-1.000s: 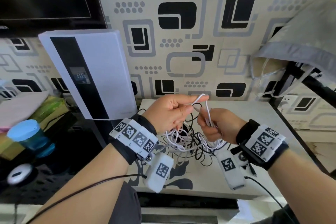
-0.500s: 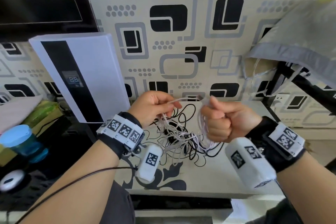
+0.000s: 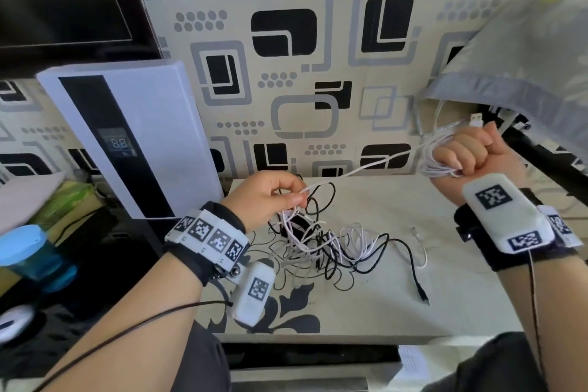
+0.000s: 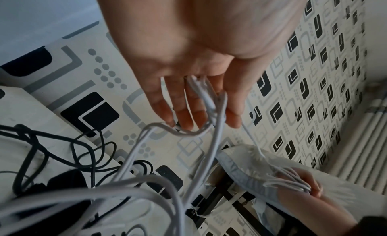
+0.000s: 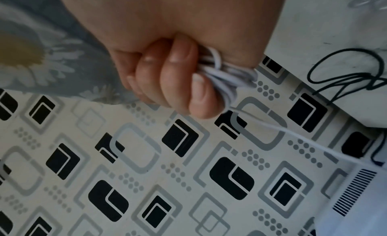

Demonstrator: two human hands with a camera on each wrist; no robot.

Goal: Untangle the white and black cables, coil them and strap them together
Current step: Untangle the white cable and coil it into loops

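- Right now I see my right hand raised at the right, well above the counter, fingers curled tight into a fist around a small bundle of white cable loops; a USB plug sticks up beside the thumb.
- From that fist one strand of the white cable runs taut, down and to the left, to my left hand.
- My left hand hangs just above the tangle, thumb and forefinger pinching the white strand; the left wrist view shows more white strands passing between the loosely bent fingers.
- Below it, the rest of the white cable lies knotted together with the black cable near the back middle of the counter; the two cross each other in many loops and I cannot tell which lies on top.
- One end of the black cable trails out to the right and toward me, its plug lying flat on the counter.
- A white box with a black stripe and a small display leans against the patterned wall at the left.
- A blue-lidded jar stands at the far left, off the counter.
- A grey flowered cloth hangs over a dark frame just behind my right hand.
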